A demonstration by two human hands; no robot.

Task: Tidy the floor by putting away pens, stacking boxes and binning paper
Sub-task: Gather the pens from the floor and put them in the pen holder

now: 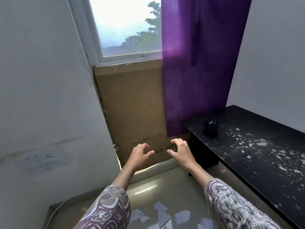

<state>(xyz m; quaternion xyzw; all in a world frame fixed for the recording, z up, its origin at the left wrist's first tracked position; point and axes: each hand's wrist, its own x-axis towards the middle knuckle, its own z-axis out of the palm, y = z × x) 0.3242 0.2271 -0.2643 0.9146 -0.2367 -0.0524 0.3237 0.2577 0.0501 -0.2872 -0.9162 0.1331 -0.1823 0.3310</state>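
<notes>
Both hands are held out in front of me at about mid-height, empty, fingers curled and apart. My left hand (140,153) and my right hand (180,150) hover in front of a tall flat cardboard sheet (132,104) leaning under the window. Several torn pieces of white paper (162,214) lie on the tiled floor below my forearms. A black pen holder (210,128) with a few pens in it stands on the dark table to the right. No loose pens or boxes show on the floor here.
A black table (255,154) with flaking white specks runs along the right wall. A purple curtain (198,63) hangs over the right half of the window (127,27). White wall on the left, with a cable (56,210) along its base.
</notes>
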